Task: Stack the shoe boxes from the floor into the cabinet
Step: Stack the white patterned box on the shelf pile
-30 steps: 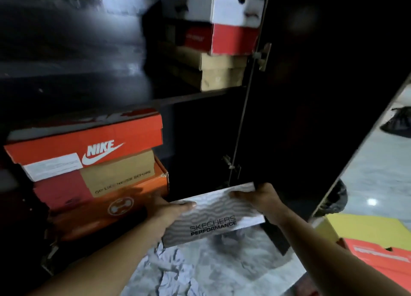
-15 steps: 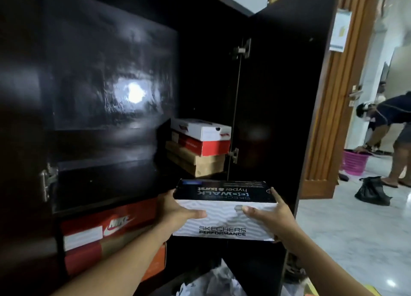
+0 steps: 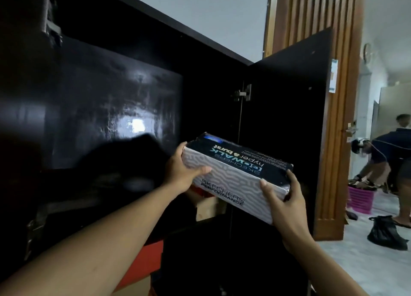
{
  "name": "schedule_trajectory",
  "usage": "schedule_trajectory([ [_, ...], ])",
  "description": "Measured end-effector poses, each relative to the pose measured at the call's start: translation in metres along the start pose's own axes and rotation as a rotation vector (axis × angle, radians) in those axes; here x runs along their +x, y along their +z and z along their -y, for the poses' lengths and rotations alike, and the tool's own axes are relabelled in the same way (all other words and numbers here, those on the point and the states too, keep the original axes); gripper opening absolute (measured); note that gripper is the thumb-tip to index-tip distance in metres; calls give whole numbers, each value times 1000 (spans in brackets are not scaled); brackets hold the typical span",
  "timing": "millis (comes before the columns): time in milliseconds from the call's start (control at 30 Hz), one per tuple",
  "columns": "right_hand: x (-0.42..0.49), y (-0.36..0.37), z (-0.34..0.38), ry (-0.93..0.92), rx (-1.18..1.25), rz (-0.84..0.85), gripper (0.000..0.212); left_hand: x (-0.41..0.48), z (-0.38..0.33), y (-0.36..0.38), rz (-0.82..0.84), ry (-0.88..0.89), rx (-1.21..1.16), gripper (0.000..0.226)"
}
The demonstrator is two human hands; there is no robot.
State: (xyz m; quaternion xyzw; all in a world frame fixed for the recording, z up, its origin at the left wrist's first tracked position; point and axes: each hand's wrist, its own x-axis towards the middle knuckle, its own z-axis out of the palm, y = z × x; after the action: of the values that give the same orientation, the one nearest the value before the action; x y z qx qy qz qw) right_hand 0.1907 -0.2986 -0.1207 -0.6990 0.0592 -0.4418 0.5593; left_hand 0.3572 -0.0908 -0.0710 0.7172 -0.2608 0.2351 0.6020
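Skechers shoe box (image 3: 231, 177): one, tilted
Left hand (image 3: 181, 173): grips its left end
Right hand (image 3: 283, 203): grips its right end

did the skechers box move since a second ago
Yes, upward: the Skechers box was lower than the stacked boxes; now it is raised and tilted in front of them.

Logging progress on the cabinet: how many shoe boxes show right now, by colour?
Grey patterned Skechers box, held: 1
Red: 2, the upper red box and the lower red box
Tan box: 1
Total: 4; anything darker below is unclear.
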Motion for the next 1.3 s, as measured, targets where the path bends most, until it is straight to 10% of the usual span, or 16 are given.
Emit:
schedule_trajectory([
  [300,47,62,-19,-110,-81,-104,67,52,22,50,-5,-100,-92,71],
  [500,72,97,-13,-95,60,-18,30,52,23,63,181,-12,15,107],
  [1300,191,162,-73,17,-351,353,50,131,88,111,-16,-135,364,57],
])
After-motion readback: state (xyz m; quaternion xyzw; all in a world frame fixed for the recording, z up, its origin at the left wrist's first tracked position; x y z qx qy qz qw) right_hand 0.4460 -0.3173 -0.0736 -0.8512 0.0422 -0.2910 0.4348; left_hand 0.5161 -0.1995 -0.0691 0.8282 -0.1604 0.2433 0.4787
